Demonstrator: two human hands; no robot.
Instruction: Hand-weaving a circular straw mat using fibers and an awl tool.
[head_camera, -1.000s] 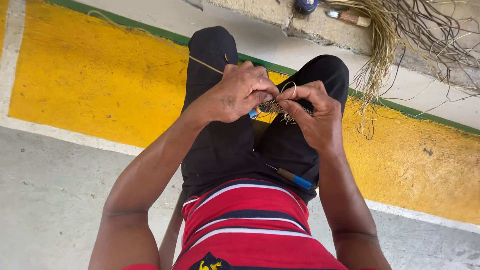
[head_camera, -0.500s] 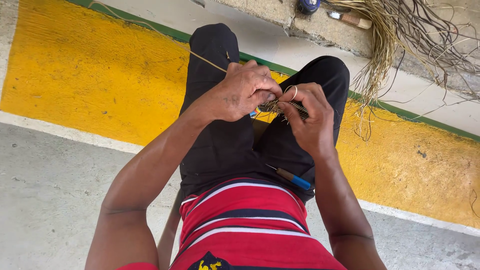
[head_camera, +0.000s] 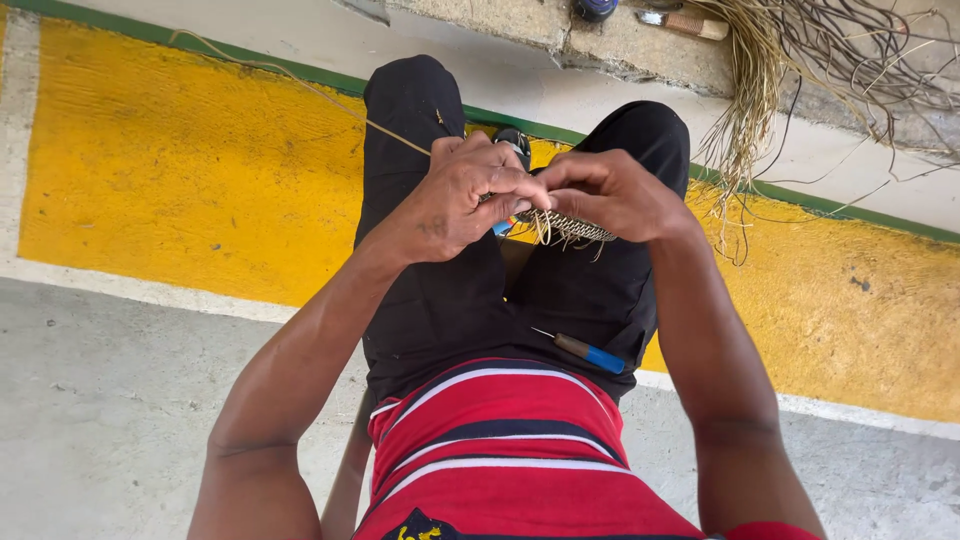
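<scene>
My left hand (head_camera: 462, 195) and my right hand (head_camera: 610, 193) meet above my lap and both grip a small woven straw piece (head_camera: 570, 228), a flat coil of pale fibre with loose ends sticking out. One long straw strand (head_camera: 300, 85) runs from my left hand away to the upper left across the yellow floor. I sit with my knees up in black trousers (head_camera: 450, 300) and a red striped shirt. A thin tool with a blue and brown handle (head_camera: 585, 351) lies on my right thigh, below my right hand.
A bundle of loose straw fibres (head_camera: 750, 90) hangs off a concrete step (head_camera: 560, 30) at the upper right. Thin dark twigs or wires (head_camera: 870, 50) lie tangled beside it. A knife-like tool (head_camera: 685, 22) rests on the step. The floor is painted yellow (head_camera: 180, 160) with grey concrete nearer.
My right hand has turned over the woven piece, so its back now faces up and more of the weave shows. The view has shifted slightly.
</scene>
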